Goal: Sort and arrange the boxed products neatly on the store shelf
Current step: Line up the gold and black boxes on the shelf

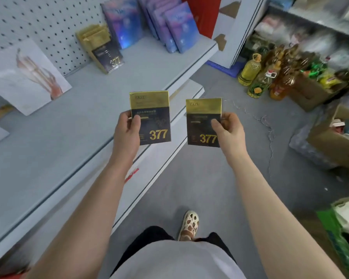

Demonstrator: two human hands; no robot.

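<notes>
- L hand pinches one gold/black "377" box at frame centre, thumb on its face; R hand grips a second 377 box just right of it.
- Both held face-up, side by side, prob to check they match before shelving.
- Likely dest: matching 377 stack upper left-centre on shelf.
- Blue boxes right of the stack, leaning white box far left; gap between looks free.
- Oil bottles, cartons on floor upper right, not in the way.
</notes>
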